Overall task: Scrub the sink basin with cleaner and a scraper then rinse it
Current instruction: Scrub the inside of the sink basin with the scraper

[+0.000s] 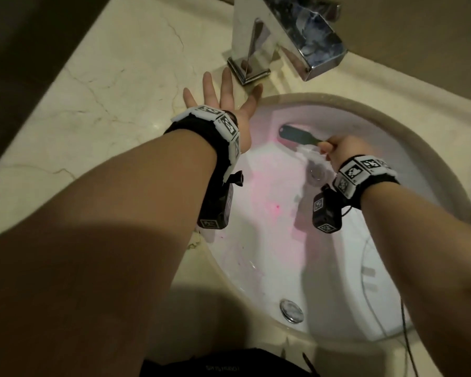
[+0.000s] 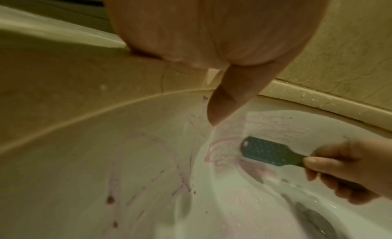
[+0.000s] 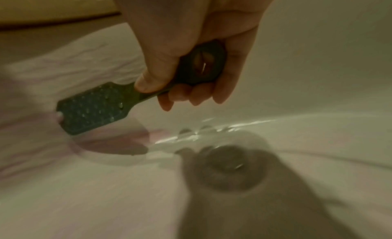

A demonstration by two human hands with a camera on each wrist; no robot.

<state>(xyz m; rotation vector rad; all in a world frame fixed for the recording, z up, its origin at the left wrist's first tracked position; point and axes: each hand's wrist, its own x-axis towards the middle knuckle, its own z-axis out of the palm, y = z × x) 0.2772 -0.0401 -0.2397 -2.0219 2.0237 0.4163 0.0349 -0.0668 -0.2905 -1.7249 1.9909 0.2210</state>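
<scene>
My right hand (image 1: 337, 151) grips the handle of a dark green scraper (image 1: 297, 134), whose flat blade lies against the far wall of the white sink basin (image 1: 256, 268). The right wrist view shows my thumb on the neck of the scraper (image 3: 93, 108) and my fingers curled under the handle. In the left wrist view the scraper (image 2: 271, 150) sits on pink foamy cleaner. My left hand (image 1: 223, 96) rests flat on the countertop at the basin's far left rim, fingers spread. Pink cleaner streaks (image 2: 182, 180) run down the basin wall.
A chrome faucet (image 1: 291, 36) stands on the beige marble countertop (image 1: 93, 91) just beyond my left hand. The drain (image 3: 231, 169) lies below the right hand, with water running towards it. An overflow cap (image 1: 291, 311) sits on the basin's near wall.
</scene>
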